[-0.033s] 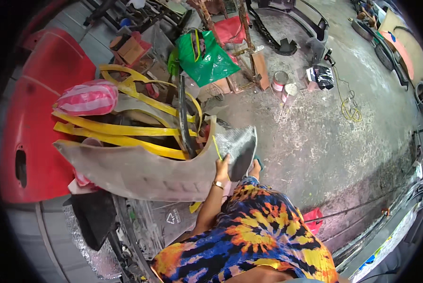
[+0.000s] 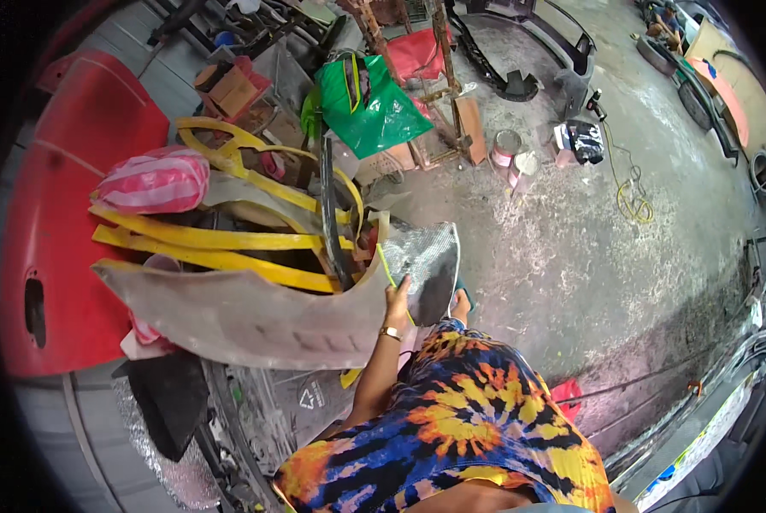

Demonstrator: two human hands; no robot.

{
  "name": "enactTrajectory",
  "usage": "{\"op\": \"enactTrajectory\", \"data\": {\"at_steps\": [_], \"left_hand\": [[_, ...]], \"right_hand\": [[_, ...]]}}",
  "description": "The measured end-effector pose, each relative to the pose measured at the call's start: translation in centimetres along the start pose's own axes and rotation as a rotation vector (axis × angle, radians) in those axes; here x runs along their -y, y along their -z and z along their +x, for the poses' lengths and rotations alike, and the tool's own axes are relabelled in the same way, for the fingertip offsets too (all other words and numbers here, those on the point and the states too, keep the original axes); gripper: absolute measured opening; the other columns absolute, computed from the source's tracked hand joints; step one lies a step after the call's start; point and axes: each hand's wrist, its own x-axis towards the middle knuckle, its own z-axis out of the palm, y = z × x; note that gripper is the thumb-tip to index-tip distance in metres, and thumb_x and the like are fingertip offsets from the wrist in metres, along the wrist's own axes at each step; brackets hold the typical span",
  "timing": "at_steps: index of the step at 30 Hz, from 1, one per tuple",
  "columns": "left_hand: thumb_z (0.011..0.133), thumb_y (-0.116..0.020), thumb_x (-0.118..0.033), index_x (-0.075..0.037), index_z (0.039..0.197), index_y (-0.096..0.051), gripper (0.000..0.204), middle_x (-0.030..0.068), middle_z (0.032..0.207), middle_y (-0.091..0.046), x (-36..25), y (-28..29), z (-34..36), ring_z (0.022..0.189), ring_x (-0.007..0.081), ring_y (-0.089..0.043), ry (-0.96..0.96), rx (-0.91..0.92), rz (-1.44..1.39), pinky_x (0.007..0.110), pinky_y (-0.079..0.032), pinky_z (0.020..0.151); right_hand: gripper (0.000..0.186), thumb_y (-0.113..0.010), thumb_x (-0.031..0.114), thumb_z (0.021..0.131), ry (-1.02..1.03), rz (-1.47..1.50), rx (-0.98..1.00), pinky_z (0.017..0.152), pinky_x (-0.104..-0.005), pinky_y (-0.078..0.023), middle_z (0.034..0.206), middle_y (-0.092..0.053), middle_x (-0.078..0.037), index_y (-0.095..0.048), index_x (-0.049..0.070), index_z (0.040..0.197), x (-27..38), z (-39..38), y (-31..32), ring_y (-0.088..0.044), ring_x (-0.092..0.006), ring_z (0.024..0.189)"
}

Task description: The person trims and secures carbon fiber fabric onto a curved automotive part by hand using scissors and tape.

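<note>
My left hand (image 2: 397,301) is closed on the near left edge of a woven, silvery-black sheet (image 2: 421,256), its thumb lying on the top face. The sheet has yellow-green edging and looks like carbon-fibre cloth or a thin panel. Just left of that hand, a grey curved car fender (image 2: 255,321) spreads across a pile of parts. Yellow frame strips (image 2: 220,248) and a dark narrow bar (image 2: 329,205) lie behind the fender. My right hand is out of view.
A red car panel (image 2: 67,214) stands at the left with a pink striped bag (image 2: 156,179) beside it. Farther off are a green plastic sheet (image 2: 374,111), two cans (image 2: 507,147), a bumper (image 2: 575,73) and a yellow cord (image 2: 633,201). My sandalled foot (image 2: 462,303) is near the sheet.
The sheet and my left hand sit slightly farther left and the sheet is tilted a little differently. My hold on it is the same.
</note>
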Motion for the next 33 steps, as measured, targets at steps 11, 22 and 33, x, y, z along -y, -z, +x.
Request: {"op": "enactTrajectory", "data": {"at_steps": [11, 22, 33], "left_hand": [[0.094, -0.068, -0.04, 0.009, 0.13, -0.054, 0.062, 0.0168, 0.126, -0.059, -13.8, 0.4, 18.4, 0.102, 0.0255, -0.057, -0.167, -0.649, -0.094, 0.039, -0.046, 0.093], [0.09, -0.071, -0.046, 0.003, 0.141, -0.04, 0.078, 0.0156, 0.147, -0.045, -36.7, 0.5, 26.9, 0.132, 0.0297, -0.042, -0.345, -0.97, -0.475, 0.046, -0.033, 0.111], [0.102, -0.057, -0.033, 0.014, 0.106, -0.062, 0.048, 0.0195, 0.092, -0.069, -62.1, 14.0, 44.7, 0.075, 0.0285, -0.057, -1.241, -1.224, 0.029, 0.043, -0.047, 0.075]], "right_hand": [[0.038, -0.073, 0.036, 0.09, -0.155, -0.064, -0.031, 0.046, -0.0314, -0.044, 0.059, -0.05, -0.003, -0.053, 0.01, 0.072, 12.6, 3.6, -8.9, -0.05, -0.0161, 0.047], [0.039, -0.072, 0.036, 0.089, -0.114, -0.226, 0.106, 0.047, -0.0324, -0.045, 0.057, -0.048, -0.002, -0.051, 0.011, 0.07, 30.3, 15.8, -20.9, -0.049, -0.0168, 0.047], [0.034, -0.072, 0.03, 0.09, -0.046, -0.083, 0.156, 0.039, -0.0401, -0.048, 0.055, -0.047, -0.005, -0.052, 0.009, 0.072, 46.2, 24.9, -28.0, -0.055, -0.0242, 0.043]]}}
